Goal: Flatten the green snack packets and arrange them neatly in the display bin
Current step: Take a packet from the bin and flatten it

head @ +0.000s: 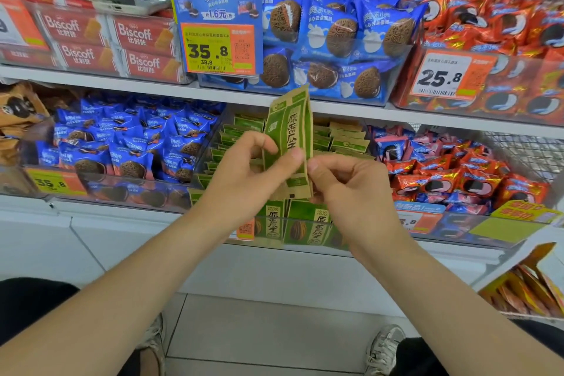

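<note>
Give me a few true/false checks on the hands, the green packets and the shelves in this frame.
1. Both the left hand and the right hand hold the green packets. True.
2. The held packets lie flat inside the bin. False: they stand upright in the fingers, lifted in front of the bin.
3. The bin sits between blue packets on its left and red packets on its right. True.
4. The Biscoff boxes are on the lower shelf. False: they are on the upper shelf, at the left.
</note>
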Available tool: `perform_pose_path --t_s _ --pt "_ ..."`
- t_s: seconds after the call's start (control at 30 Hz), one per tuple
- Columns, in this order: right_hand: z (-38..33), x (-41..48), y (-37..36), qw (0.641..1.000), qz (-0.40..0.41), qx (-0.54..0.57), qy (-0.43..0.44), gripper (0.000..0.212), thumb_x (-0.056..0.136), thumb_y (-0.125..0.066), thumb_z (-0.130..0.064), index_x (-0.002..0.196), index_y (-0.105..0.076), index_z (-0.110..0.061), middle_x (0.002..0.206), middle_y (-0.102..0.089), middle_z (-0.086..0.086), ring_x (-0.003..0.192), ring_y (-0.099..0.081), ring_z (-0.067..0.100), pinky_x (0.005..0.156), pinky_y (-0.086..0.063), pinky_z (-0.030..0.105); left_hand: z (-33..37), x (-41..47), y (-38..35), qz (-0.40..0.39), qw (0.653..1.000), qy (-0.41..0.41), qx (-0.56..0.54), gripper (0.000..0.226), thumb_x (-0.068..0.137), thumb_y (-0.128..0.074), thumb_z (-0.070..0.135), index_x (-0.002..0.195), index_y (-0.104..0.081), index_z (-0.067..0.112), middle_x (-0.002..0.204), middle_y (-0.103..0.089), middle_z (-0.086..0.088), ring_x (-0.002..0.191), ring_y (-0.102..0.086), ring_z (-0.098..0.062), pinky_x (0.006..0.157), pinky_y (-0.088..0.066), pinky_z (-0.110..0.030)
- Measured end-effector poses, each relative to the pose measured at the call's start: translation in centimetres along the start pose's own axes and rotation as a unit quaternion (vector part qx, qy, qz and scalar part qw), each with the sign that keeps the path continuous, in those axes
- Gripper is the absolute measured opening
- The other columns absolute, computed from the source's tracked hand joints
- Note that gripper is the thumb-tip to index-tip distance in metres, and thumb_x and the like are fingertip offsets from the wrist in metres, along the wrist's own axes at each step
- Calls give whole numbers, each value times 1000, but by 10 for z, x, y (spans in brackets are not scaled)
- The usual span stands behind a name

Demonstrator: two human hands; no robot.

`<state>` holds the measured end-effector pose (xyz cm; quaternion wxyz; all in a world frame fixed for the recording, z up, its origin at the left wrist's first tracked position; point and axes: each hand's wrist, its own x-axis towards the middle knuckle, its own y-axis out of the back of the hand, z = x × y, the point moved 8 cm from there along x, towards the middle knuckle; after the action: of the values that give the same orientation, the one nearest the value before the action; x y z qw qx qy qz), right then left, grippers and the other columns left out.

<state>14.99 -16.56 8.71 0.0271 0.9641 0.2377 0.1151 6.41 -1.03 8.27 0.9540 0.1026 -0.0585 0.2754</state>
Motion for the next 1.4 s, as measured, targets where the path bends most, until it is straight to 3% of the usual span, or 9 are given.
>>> perform_pose_path --t_s 0.13,0.27,0.4,0.63,0.8,0.9,1.07,1.17,1.4 --pt "-10 5 -1 994 5 -74 86 15 97 -75 -8 95 -84 -20 85 -82 -7 82 -79 14 78 -66 45 0 -3 -9 -75 996 25 29 58 67 -90 44 106 -54 21 117 -75 7 108 -76 -26 97 -61 -50" --pt "-12 4 -3 995 -8 -53 80 20 100 -71 -8 90 -84 -20 82 -81 -1 79 -77 26 79 -63 54 -2 0 -6 -96 992 71 -40 30 88 -74 0 112 -57 7 124 -72 -14 101 -79 -26 90 -65 -43" --pt "-10 3 -6 999 -21 1 46 17 101 -68 -5 96 -84 -9 87 -82 5 86 -79 31 83 -65 52 -1 -2 -7 -105 987 91 -75 33 92 -69 -7 123 -59 -2 122 -69 -27 100 -79 -27 86 -66 -41" --pt "0 0 -10 986 -106 72 -109 14 100 -70 -10 107 -80 -4 95 -82 14 83 -78 25 69 -63 30 -2 -3 -6 -132 980 110 -95 55 71 -74 10 123 -56 6 121 -72 -23 103 -78 -34 88 -65 -52" --pt "-11 -5 -19 972 -221 -23 -82 7 97 -73 -4 96 -80 -4 86 -81 15 69 -76 21 60 -61 29 8 0 6 -39 998 46 -25 35 97 -73 45 101 -50 19 91 -69 -5 80 -71 -21 78 -64 -56" --pt "-10 -14 -29 953 -277 -38 -116 9 97 -72 -5 91 -78 -5 87 -80 18 70 -77 26 62 -61 33 15 2 11 18 1000 -8 8 36 100 -64 55 101 -54 21 75 -62 8 70 -61 -11 74 -54 -42" --pt "-15 1 -16 991 -109 -73 -27 25 102 -69 -32 92 -73 -9 80 -80 10 72 -79 28 70 -66 45 22 -1 -9 -49 990 -98 87 26 108 -52 51 102 -55 26 83 -67 -4 71 -62 -19 69 -54 -40" --pt "-16 3 -16 992 -79 -94 30 21 101 -70 -33 87 -71 -17 84 -76 18 81 -73 42 76 -61 62 21 0 -11 -56 987 -109 101 25 113 -45 35 90 -52 27 71 -50 8 67 -48 -6 65 -40 -27" --pt "4 1 -19 983 -112 75 -123 11 99 -71 -14 98 -74 -3 101 -80 17 102 -77 37 102 -59 54 18 2 -9 -73 986 -94 115 28 114 -45 25 87 -49 16 72 -40 11 67 -39 -4 61 -34 -19"
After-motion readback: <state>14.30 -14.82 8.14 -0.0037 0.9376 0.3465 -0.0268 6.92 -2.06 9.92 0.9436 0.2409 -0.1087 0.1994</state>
